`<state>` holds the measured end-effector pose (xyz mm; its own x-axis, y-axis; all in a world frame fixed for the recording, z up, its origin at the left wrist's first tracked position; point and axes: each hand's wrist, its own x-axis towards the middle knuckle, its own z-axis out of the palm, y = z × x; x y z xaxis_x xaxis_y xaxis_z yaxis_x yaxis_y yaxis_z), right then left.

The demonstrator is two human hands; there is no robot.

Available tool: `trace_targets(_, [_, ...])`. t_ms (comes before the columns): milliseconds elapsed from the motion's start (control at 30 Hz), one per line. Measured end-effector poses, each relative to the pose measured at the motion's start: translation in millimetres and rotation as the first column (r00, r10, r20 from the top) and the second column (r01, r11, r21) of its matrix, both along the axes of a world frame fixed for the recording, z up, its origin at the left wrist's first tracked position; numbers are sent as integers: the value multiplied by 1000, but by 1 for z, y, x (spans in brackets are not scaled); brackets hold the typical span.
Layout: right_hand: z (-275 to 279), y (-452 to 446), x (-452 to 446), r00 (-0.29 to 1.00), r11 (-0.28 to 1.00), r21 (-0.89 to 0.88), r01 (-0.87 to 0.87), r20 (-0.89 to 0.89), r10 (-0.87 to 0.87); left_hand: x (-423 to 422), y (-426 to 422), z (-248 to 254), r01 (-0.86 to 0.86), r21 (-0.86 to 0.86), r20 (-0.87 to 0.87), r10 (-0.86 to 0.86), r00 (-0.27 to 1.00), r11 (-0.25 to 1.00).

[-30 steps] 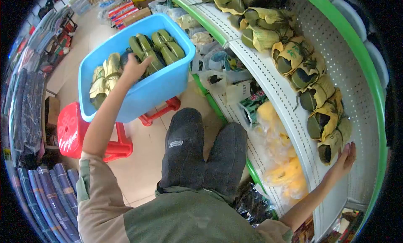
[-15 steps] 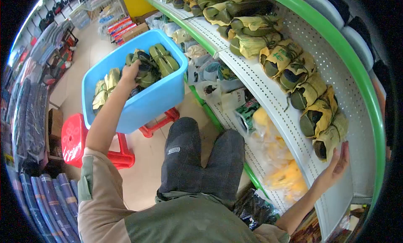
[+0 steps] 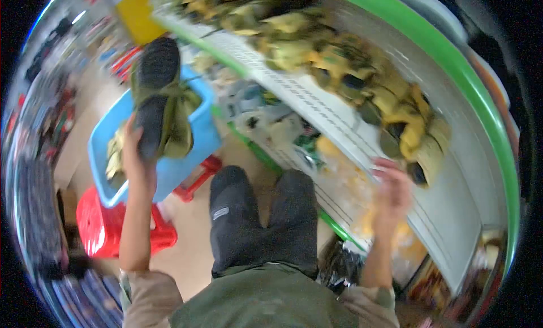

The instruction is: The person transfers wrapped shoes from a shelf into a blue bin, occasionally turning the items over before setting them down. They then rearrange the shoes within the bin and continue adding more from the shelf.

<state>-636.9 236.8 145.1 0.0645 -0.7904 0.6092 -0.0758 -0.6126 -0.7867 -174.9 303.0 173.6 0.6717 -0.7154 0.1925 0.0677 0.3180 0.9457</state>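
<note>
My left hand point(image 3: 134, 149) is closed around a pair of green canvas shoes point(image 3: 161, 65) with dark soles, lifted above the blue plastic tub point(image 3: 175, 175). The soles face up toward me. More wrapped shoes point(image 3: 116, 155) lie in the tub, partly hidden by my arm and the lifted pair. Blurred by motion, my right hand point(image 3: 390, 189) is in front of the white shelf's edge with its fingers stretched out and nothing seen in them. Closest to it is the end pair in a row of paper-wrapped shoes point(image 3: 432, 152) on the shelf.
A red plastic stool point(image 3: 99, 220) stands under the tub. Bagged goods point(image 3: 288, 130) and yellow items in clear plastic point(image 3: 350, 181) fill the lower shelf point(image 3: 339, 200). Green edging point(image 3: 475, 73) borders the shelf unit. Stacked dark packages point(image 3: 39, 175) line the left side.
My left hand has raised the shoes out of the tub toward me. My right hand has moved left, away from the end of the shoe row. The view has shifted and blurred.
</note>
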Motion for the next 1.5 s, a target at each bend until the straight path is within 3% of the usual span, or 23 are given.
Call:
trace_targets(33, [-6,9,13,997,988,143,-55,-48,62,-28,5,-1,67,-33,-30,-68,997,997])
trace_targets(100, [-8,22,47,942,915,222,-336,97,323,-85,15,-3,251,-65,-70,-255,964,966])
trace_targets(133, [-13,26,60,855,829,238,-505,270,444,-110,18,-6,355,-65,-75,-359,930,933])
trace_targets(167, [-11,35,73,796,799,216,-561,406,449,-132,18,-19,424,-61,-33,-427,904,903])
trace_targets(200, [-9,40,75,892,890,188,-415,275,357,-151,15,-31,476,-59,11,-476,879,877])
trace_targets(267, [-10,50,73,989,986,81,-147,22,145,-191,14,-40,538,124,450,-530,718,834])
trace_targets(300, [8,67,73,965,924,378,-51,257,-52,-217,16,-24,620,123,436,-603,668,775])
trace_targets(333, [-1,72,57,943,895,444,50,275,-189,-234,14,-5,694,121,424,-669,611,710])
trace_targets(400, [5,79,17,865,897,430,98,410,-291,-237,6,6,859,133,486,-788,378,494])
trace_targets(433, [7,82,-3,827,897,415,153,443,-347,-235,4,20,832,162,607,-719,339,530])
trace_targets(467, [1,83,-28,795,884,380,271,430,-428,-233,5,17,812,179,634,-696,337,556])
trace_targets(533, [3,78,-78,707,744,313,590,246,-663,-222,3,10,769,201,697,-640,324,607])
trace_targets(600, [13,67,-127,649,693,225,685,244,-720,-207,2,0,710,254,686,-640,347,657])
trace_targets(667, [18,52,-171,672,748,216,627,335,-660,-188,4,-15,655,312,688,-639,343,688])
trace_targets(767, [15,27,-217,642,675,250,694,211,-737,-173,9,-22,610,347,643,-654,399,713])
trace_targets(867, [-12,0,-253,656,693,409,594,252,-711,-165,12,-25,581,365,636,-651,416,728])
trace_targets(1033, [-30,-40,-261,707,706,434,560,194,-680,-157,16,-41,583,369,564,-673,478,724])
trace_targets(1233, [-28,-42,-279,719,715,522,466,248,-649,-146,16,-56,567,387,493,-683,539,727])
trace_targets(1500, [-42,-59,-280,692,724,430,540,263,-672,-141,5,-57,555,414,482,-691,538,721])
